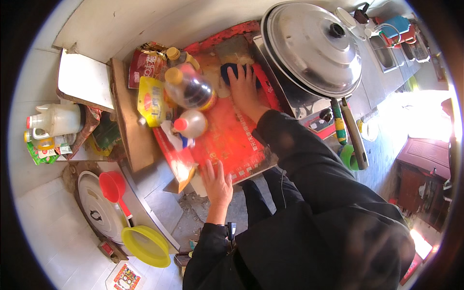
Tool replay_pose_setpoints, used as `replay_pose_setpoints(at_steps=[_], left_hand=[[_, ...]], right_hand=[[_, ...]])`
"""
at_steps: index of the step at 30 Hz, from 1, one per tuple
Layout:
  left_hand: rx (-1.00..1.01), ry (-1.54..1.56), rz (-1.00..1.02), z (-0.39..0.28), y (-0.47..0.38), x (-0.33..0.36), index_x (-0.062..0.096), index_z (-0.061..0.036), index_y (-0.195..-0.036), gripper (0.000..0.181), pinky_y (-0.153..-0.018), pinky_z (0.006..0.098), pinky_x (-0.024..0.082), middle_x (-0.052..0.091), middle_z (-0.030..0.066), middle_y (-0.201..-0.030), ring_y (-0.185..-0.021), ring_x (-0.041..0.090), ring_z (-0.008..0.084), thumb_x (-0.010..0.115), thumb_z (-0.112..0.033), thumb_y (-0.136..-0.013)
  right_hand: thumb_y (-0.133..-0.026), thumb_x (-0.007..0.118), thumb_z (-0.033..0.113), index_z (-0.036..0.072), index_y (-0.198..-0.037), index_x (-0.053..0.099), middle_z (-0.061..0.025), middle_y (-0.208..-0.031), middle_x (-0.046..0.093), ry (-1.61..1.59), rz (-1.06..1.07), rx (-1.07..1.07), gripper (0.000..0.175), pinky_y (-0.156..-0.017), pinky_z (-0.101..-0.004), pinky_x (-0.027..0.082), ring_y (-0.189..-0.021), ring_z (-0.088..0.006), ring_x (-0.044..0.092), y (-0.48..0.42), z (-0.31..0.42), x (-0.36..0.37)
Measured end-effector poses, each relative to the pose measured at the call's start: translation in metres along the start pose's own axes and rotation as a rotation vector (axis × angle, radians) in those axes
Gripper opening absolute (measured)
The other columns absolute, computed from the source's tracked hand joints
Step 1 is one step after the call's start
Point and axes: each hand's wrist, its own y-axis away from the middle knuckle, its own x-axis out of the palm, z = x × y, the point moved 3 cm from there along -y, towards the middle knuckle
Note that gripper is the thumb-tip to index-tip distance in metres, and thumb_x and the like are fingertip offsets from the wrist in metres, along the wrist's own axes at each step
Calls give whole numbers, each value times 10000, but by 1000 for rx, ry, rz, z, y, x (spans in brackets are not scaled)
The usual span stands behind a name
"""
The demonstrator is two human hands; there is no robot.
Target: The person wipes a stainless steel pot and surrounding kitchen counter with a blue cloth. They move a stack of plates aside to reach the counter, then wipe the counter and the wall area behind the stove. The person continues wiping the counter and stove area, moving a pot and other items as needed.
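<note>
My right hand lies over a dark blue cloth and presses it to a worn red sheet on the counter, close to the stove. Part of the cloth is hidden under my palm. At the front edge of the red sheet, my left hand rests with its fingers apart and nothing in it. Between the hands and the wall stand a bottle of dark liquid, a red-capped clear bottle, a yellow pouch and a dark red packet.
A large lidded metal wok sits on the stove at right, its wrapped handle jutting forward. Beyond it is a sink. On the left are a wooden board, a red ladle, a yellow-green basin and white jugs.
</note>
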Motion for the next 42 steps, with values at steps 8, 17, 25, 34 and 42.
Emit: replay_pose_setpoints(at_steps=[8, 17, 25, 34, 42], left_hand=[[-14, 9, 28, -2, -3, -1, 529, -85, -1588, 671, -1285, 657, 271, 321, 314, -1711, -1567, 314, 547, 719, -350, -1001], [-16, -24, -8, 3, 1, 8, 523, -105, -1602, 685, -1289, 645, 265, 332, 303, -1712, -1573, 319, 527, 723, -359, -998], [-26, 25, -19, 3, 3, 4, 510, -95, -1604, 698, -1293, 637, 259, 345, 293, -1708, -1565, 337, 517, 732, -325, -984], [-47, 59, -35, 1, 3, 4, 500, -120, -1615, 714, -1307, 623, 238, 344, 265, -1720, -1597, 308, 484, 749, -323, -977], [-44, 64, -84, 2, 6, 5, 519, -132, -1608, 687, -1305, 607, 253, 355, 254, -1723, -1590, 333, 477, 741, -334, -990]], right_hand=[[-907, 778, 177, 179, -1383, 605, -200, -1514, 555, 65, -116, 56, 506, -1151, -690, 425, -1414, -517, 478, -89, -12, 44], [-932, 691, 112, 264, -1410, 686, -109, -1451, 584, 24, 209, 9, 502, -1044, -556, 482, -1301, -402, 556, -1, 30, -13], [-775, 823, 138, 265, -1462, 672, -110, -1413, 578, -184, 505, -122, 714, -1063, -541, 490, -1307, -380, 542, 210, 47, -145], [-843, 694, 27, 216, -1392, 657, -138, -1281, 577, 204, 165, -159, 581, -873, -501, 566, -1152, -380, 598, 72, 26, -132], [-960, 680, 260, 108, -1277, 779, -89, -1366, 601, 787, 324, -218, 365, -865, -522, 511, -1184, -337, 557, -91, -26, -59]])
